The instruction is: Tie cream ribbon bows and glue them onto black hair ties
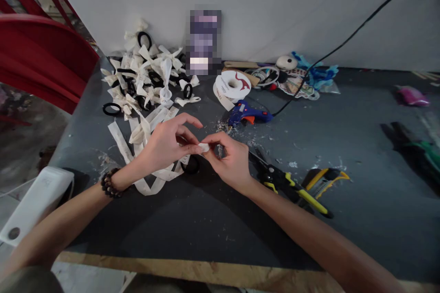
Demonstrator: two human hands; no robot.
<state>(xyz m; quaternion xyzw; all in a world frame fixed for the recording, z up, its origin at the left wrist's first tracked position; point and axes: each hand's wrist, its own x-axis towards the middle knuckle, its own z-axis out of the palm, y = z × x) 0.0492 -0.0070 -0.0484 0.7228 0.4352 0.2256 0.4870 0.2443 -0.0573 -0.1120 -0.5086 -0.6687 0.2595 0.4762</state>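
My left hand (168,142) and my right hand (228,158) meet over the middle of the dark table (192,224). Both pinch a small folded piece of cream ribbon (202,147) between thumb and fingers. My left index finger sticks out above it. Under my left hand lie loose cream ribbon strips (151,183) and a black hair tie (191,165). A beaded bracelet (109,184) sits on my left wrist.
A pile of finished cream bows on black hair ties (144,78) lies at the back left. Behind my hands are a ribbon spool (233,84) and a blue glue gun (248,114). Yellow-handled scissors (292,187) lie to the right. A white box (34,203) sits at left.
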